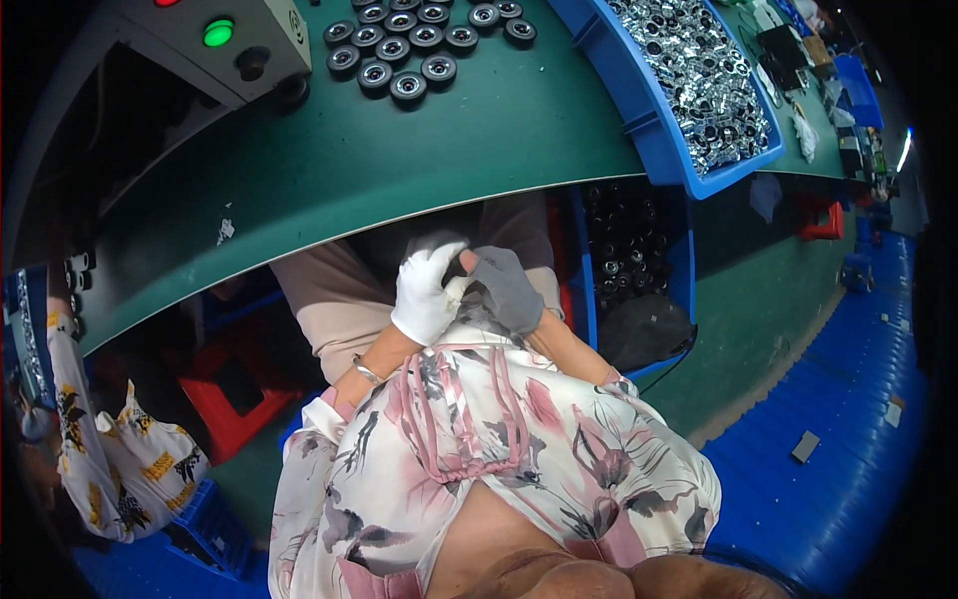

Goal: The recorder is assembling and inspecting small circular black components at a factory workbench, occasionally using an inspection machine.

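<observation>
My left hand (424, 299), in a white glove, is held over my lap with its fingers curled toward the other hand. My right hand (507, 288) wears a grey glove, and a bare fingertip shows near its edge. The two hands meet at the fingers, both closed. Whatever sits between them, if anything, is hidden by the gloves. Beyond the hands lies the front edge of the green table (449, 150). Several small black wheels (408, 87) with shiny centres stand grouped on it.
A blue bin (647, 120) of shiny metal parts rests on the table at right. Below it, another blue bin (682, 270) holds dark round parts and a black bag (647, 329). A machine (269, 50) with a lit green button stands far left. A person's patterned sleeve (75, 399) shows at left, near a red stool (235, 389).
</observation>
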{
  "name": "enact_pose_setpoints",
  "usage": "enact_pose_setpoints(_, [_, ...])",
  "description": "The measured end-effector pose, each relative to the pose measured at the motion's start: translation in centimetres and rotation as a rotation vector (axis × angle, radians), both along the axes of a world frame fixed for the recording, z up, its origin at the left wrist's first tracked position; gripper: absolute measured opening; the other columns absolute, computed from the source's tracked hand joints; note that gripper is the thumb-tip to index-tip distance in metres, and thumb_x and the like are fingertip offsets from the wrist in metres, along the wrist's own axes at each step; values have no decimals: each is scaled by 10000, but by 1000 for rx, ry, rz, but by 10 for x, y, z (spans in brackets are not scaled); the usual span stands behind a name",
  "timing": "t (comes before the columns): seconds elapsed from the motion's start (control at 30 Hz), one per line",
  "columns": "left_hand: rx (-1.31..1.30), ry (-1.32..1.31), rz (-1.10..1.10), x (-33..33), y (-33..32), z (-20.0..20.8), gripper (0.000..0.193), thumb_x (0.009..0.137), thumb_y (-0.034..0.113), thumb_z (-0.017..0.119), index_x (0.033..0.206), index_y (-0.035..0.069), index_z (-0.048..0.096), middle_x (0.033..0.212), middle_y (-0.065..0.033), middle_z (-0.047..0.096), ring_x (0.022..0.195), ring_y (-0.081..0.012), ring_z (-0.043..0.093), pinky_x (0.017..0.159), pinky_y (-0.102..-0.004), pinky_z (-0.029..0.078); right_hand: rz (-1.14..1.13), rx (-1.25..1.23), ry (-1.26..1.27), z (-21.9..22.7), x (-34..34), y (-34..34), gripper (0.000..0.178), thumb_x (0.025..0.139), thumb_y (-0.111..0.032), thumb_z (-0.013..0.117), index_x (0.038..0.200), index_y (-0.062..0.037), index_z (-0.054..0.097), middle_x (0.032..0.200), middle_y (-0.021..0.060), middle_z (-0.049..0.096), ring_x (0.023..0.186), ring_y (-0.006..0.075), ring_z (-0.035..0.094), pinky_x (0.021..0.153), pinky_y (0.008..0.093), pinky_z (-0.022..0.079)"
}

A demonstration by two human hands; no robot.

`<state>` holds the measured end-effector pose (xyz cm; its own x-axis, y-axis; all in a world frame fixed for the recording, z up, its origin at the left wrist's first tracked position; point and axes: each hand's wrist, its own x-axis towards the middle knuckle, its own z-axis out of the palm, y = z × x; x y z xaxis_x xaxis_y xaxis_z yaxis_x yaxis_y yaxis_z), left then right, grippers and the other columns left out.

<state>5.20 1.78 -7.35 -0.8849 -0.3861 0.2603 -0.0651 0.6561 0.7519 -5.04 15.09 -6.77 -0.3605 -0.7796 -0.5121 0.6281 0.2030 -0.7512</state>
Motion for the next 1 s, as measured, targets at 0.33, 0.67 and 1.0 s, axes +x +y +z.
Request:
enact_pose_setpoints(0.33, [617,-76,270,1,8,16,601,765,165,866,1258,-21,576,942,-140,704,822,-228,697,751,-342,566,-67,-185,89,-23,7,0,473,1073,-460,423,1066,-47,654,920,16,653,819,79,598,721,242,497])
enact_pose_setpoints(0.67, [1281,-254,316,10,-2,3,395,923,363,741,894,-30,717,756,-55,665,668,-104,563,628,-249,436,-24,-82,547,-14,5,-6,418,1076,-371,451,955,4,588,850,37,550,809,115,489,722,289,417])
enact_pose_setpoints(1.0, [1416,-232,271,5,5,3,353,917,324,753,912,-27,714,810,-51,670,697,-105,575,677,-258,458,-274,81,672,-11,13,-5,383,1004,-251,607,741,-2,482,651,44,385,644,130,371,577,331,344])
